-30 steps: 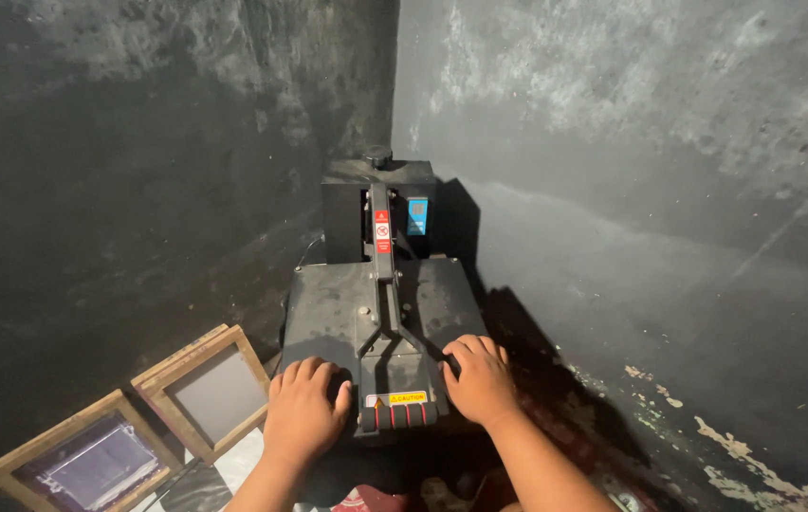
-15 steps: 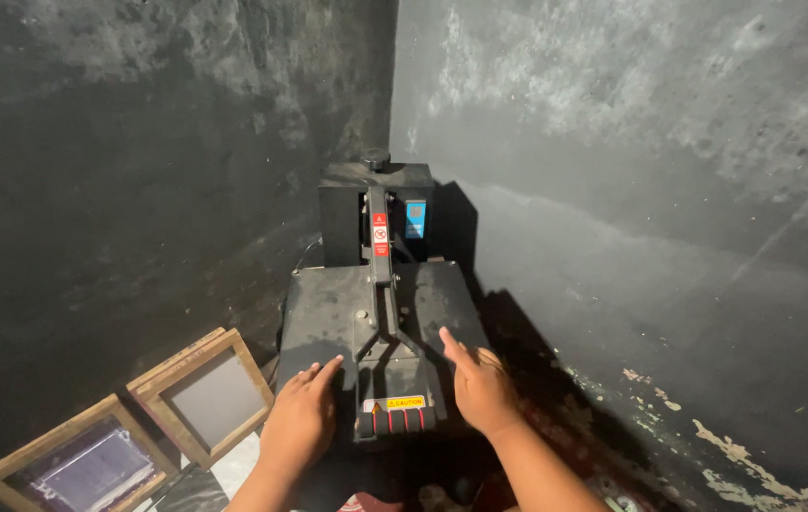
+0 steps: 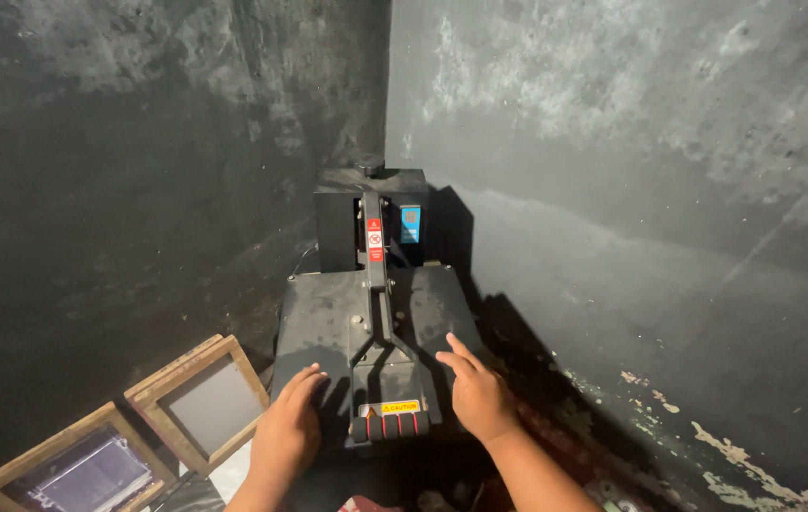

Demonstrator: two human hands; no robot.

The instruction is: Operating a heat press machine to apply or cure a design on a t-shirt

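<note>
Black steel press: the heat press (image 3: 376, 322) sits in the corner of two dark walls, its top platen down and flat, the lever arm running along the middle to a red-and-black handle grip (image 3: 391, 426) at the near edge.
Change: a second ago both hands lay flat on the platen's near corners; now they have lifted off and drawn back toward the person.
Left hand: the left hand (image 3: 285, 431) hovers over the near left corner of the platen, fingers straight and loose, gripping nothing.
Right hand: the right hand (image 3: 476, 393) hangs over the near right corner, fingers spread, forefinger stretched forward, released too.
Handle: lies between the two hands, untouched.
Control box: a black box (image 3: 371, 220) with a small blue display stands behind the platen.
Left side: two wooden screen frames (image 3: 200, 400) lean on the floor, just beside the press.
Right side: floor with flaking paint (image 3: 726, 465), well apart from the hands.
</note>
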